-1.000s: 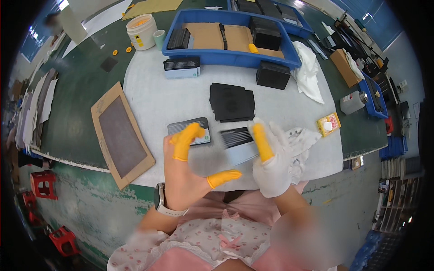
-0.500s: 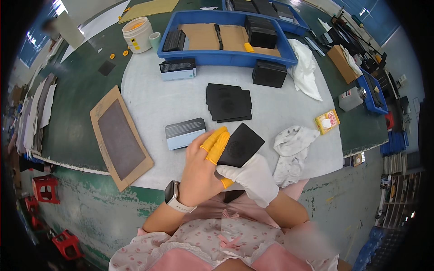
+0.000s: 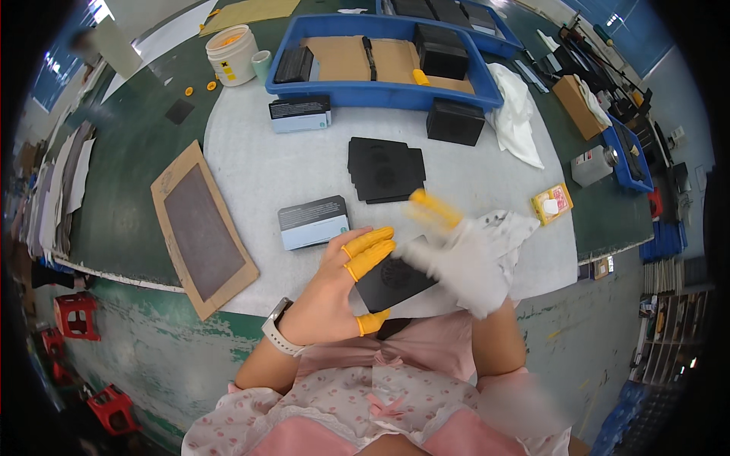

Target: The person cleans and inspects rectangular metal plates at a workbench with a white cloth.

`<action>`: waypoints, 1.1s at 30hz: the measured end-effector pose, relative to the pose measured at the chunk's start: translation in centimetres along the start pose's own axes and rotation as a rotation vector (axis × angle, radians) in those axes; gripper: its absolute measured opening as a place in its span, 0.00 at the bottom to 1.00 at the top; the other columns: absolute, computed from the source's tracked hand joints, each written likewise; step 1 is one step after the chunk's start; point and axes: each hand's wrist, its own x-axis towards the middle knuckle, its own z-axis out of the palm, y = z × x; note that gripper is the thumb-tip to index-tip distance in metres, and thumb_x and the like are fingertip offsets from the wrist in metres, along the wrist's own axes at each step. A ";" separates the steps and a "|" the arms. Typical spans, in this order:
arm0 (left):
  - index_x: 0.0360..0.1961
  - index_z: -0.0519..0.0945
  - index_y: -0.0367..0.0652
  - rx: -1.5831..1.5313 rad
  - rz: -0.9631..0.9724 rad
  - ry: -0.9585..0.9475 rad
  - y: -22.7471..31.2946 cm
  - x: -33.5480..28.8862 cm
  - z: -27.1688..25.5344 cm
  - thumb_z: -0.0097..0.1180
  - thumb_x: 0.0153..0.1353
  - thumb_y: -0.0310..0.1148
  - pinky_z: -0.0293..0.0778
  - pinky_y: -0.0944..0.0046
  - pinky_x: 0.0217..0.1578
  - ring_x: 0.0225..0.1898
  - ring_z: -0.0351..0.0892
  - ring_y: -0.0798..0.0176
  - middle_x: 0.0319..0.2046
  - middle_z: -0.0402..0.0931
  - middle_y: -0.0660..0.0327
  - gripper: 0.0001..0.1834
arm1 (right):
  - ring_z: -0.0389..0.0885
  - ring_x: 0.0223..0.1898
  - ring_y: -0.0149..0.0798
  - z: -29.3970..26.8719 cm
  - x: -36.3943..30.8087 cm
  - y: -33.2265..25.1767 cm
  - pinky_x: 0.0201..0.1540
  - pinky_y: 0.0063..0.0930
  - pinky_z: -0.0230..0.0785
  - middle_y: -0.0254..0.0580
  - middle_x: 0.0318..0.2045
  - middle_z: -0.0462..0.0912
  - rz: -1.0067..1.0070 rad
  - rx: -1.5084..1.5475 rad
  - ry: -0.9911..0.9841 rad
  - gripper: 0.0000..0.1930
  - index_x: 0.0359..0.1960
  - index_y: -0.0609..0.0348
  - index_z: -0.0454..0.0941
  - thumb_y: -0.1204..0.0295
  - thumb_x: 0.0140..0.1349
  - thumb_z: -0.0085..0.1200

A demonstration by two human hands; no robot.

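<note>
My left hand [image 3: 323, 285], with yellow finger cots on its fingertips, grips a black card [image 3: 391, 285] between fingers and thumb. A faint round mark shows on the card's face. My right hand [image 3: 464, 262], in a white glove with yellow at a fingertip, is smeared by motion over the card's right side. Whether it touches the card cannot be made out. Beyond my hands lies an overlapping pile of black cards [image 3: 386, 171]. Left of it, next to my left hand, sits a black-and-light-blue stack [image 3: 313, 223].
A blue tray [image 3: 388, 97] with card stacks and a marker stands at the back. Nearer are another black stack [image 3: 455, 123] and a second black-and-blue one [image 3: 300, 114]. A framed dark panel [image 3: 243, 281] lies left; a crumpled cloth [image 3: 513, 228] and yellow box [image 3: 552, 204] lie right.
My right hand has moved up and right from the card's lower edge. The card has turned and dropped lower, and my left hand has spread around its left side.
</note>
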 end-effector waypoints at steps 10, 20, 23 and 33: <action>0.60 0.64 0.42 -0.031 -0.110 -0.007 0.6 -0.3 -0.1 0.69 0.39 0.30 0.56 0.55 0.59 0.59 0.57 0.46 0.60 0.58 0.53 0.43 | 0.69 0.30 0.16 -0.7 0.2 -0.1 0.32 0.09 0.62 0.27 0.31 0.76 0.271 0.361 -0.112 0.18 0.55 0.61 0.69 0.75 0.62 0.51; 0.53 0.69 0.35 0.208 -0.291 0.293 1.7 -2.1 0.6 0.72 0.40 0.37 0.69 0.58 0.48 0.47 0.70 0.49 0.47 0.72 0.50 0.38 | 0.64 0.26 0.15 -0.1 0.6 0.0 0.29 0.09 0.58 0.23 0.27 0.72 0.243 0.314 0.131 0.17 0.54 0.63 0.70 0.76 0.63 0.50; 0.51 0.71 0.34 0.230 -0.275 0.294 1.4 -2.2 0.8 0.71 0.41 0.37 0.69 0.58 0.47 0.46 0.70 0.49 0.46 0.73 0.49 0.36 | 0.64 0.25 0.15 0.2 0.6 0.2 0.28 0.09 0.58 0.23 0.26 0.72 0.242 0.331 0.140 0.17 0.54 0.63 0.70 0.76 0.63 0.49; 0.48 0.73 0.31 0.270 -0.254 0.300 1.3 -2.5 1.0 0.70 0.43 0.36 0.70 0.58 0.45 0.44 0.71 0.49 0.45 0.73 0.49 0.32 | 0.62 0.22 0.15 0.4 0.9 -0.1 0.24 0.10 0.55 0.22 0.22 0.70 0.261 0.277 0.144 0.16 0.53 0.62 0.71 0.75 0.63 0.50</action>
